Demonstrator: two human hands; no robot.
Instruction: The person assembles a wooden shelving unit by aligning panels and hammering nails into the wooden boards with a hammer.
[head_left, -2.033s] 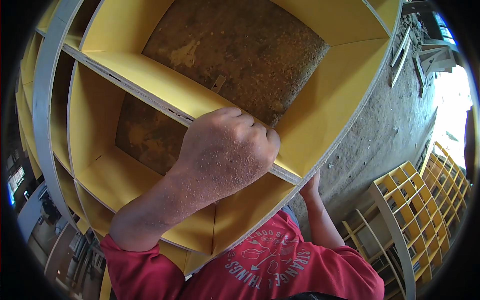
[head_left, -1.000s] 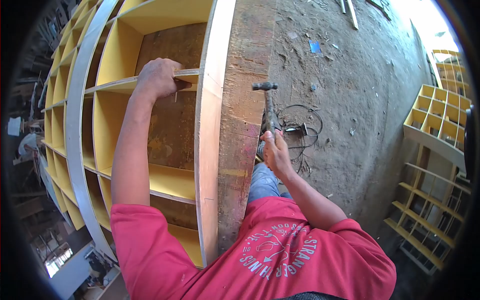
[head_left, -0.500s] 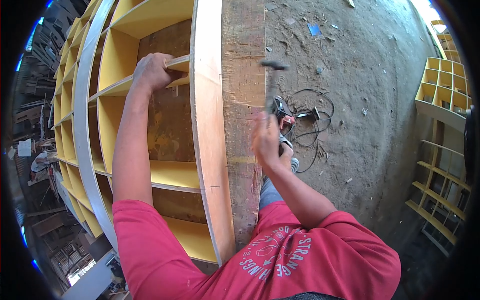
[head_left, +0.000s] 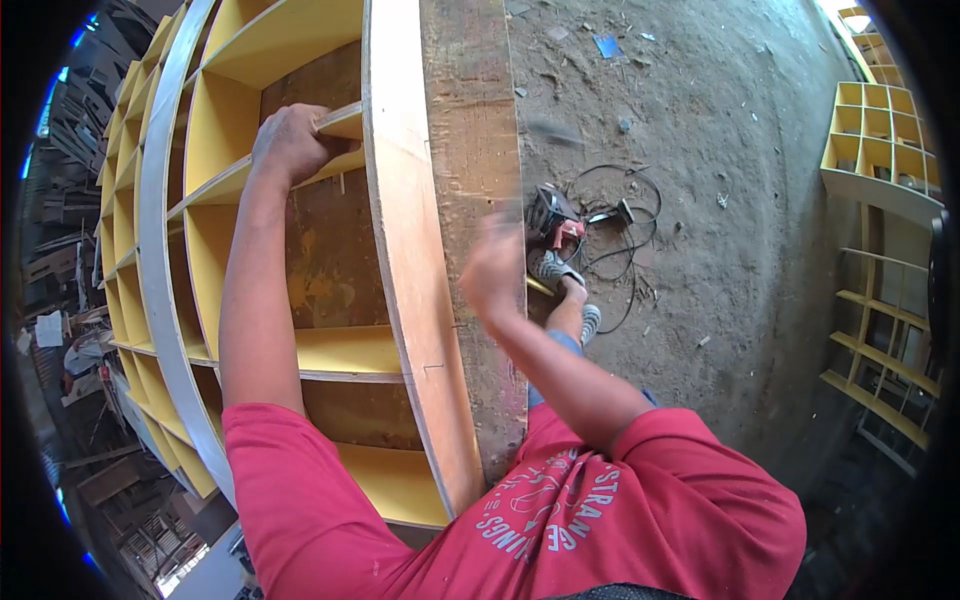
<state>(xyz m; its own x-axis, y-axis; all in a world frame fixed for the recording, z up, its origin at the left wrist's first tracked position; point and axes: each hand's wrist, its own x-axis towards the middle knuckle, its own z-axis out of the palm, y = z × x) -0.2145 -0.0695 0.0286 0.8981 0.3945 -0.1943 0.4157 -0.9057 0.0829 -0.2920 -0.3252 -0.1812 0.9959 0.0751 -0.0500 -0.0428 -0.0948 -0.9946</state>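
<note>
My left hand is closed over a yellow divider board of a wooden frame, near where it meets the pale front strip. A hammer is in my right hand, which is closed and smeared by motion above the plank edge. The hammer's head is a dark blur over the ground, and its handle hardly shows. The yellow-walled frame lies on a worn brown plank. Pencil marks show on the front strip.
A power tool with a looped black cable lies on the dirt ground beside my sandalled feet. More yellow grid frames stand at the right. Wood scraps and part of another person are at the far left.
My right hand has swung leftward with the hammer, from over the plank's right edge toward the front strip. My left hand keeps its hold on the divider board. The view has shifted slightly.
</note>
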